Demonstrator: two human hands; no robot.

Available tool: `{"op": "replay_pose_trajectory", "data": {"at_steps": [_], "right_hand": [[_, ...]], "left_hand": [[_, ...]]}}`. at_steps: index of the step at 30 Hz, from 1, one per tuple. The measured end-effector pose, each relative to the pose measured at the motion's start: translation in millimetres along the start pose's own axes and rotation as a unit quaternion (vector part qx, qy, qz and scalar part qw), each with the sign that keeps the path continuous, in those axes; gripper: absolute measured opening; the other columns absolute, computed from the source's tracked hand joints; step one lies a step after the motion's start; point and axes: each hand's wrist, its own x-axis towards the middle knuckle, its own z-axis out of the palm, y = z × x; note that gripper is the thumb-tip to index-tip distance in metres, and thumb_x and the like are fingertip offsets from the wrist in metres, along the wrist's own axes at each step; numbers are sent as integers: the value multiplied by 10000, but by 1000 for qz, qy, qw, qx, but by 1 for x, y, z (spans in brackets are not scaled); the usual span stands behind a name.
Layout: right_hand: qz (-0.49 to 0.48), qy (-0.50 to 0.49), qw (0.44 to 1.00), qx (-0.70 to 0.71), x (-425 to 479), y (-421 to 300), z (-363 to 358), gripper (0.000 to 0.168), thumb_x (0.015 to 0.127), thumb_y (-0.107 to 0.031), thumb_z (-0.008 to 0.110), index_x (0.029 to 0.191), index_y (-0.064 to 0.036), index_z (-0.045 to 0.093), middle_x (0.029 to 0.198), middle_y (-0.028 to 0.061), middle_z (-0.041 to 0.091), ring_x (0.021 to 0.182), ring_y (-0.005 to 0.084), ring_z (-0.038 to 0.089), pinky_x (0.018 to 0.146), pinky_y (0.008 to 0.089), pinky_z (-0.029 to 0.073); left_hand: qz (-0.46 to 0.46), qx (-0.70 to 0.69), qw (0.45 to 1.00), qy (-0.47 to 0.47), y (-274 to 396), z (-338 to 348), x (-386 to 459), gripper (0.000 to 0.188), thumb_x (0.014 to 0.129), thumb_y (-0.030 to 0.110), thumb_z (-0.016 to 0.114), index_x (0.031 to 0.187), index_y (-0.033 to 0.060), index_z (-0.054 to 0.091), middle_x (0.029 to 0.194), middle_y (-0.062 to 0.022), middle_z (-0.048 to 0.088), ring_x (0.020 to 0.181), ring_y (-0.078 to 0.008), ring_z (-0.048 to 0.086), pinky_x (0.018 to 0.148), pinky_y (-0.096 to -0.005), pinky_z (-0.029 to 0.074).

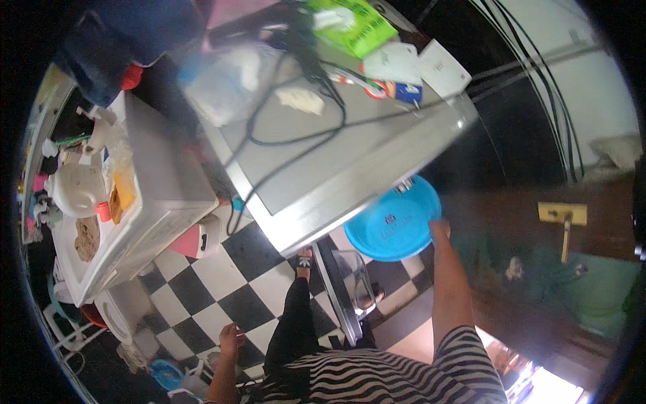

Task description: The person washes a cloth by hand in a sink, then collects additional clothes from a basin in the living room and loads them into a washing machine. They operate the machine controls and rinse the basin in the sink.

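Note:
A round blue plastic basin (396, 222) bearing a printed mark is before me, its far edge hidden by the top of a front-loading washing machine (323, 187). My right hand (439, 230) grips the basin's right rim, with that arm stretched forward. Left of the basin, the machine's round door (348, 290) with its clear glass bowl stands swung out toward my body. My left hand (230, 337) hangs low at my side above the tiled floor, fingers loosely curled and apart, with nothing seen in it.
A black cable (303, 144), a whitish cloth (301, 101) and white boxes (444, 68) lie on the machine. At left stands a white sink (93, 283) with a white jug (75, 189). A brown door with a handle (565, 237) is at right. Checkered tiles (222, 272) cover the floor.

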Motion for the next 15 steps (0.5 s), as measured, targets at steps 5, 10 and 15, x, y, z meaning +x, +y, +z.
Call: {"op": "replay_pose_trajectory", "data": {"at_steps": [5,10,15], "right_hand": [[-41,114,990,-73,-7,-45,-1,338,752,-228,564,978,7,651,970,190,655,871,308,650,698,401,512],[-43,65,993,92,18,-11,8,355,700,-220,596,973,1,648,949,197,652,884,318,641,737,419,501],[-5,179,974,137,-29,34,9,372,688,-218,619,1012,-36,638,946,160,657,874,296,635,727,409,496]], "left_hand": [[-59,-55,997,-8,-22,-18,27,279,893,224,532,1059,1,514,670,-76,546,476,-176,513,384,-286,409],[-56,-22,998,-11,-21,-20,47,290,895,235,540,1086,22,498,722,-113,577,502,-190,555,376,-276,397],[-38,-12,998,-52,-28,-5,54,262,889,230,552,1077,51,518,727,-98,590,516,-183,567,389,-281,414]]}}
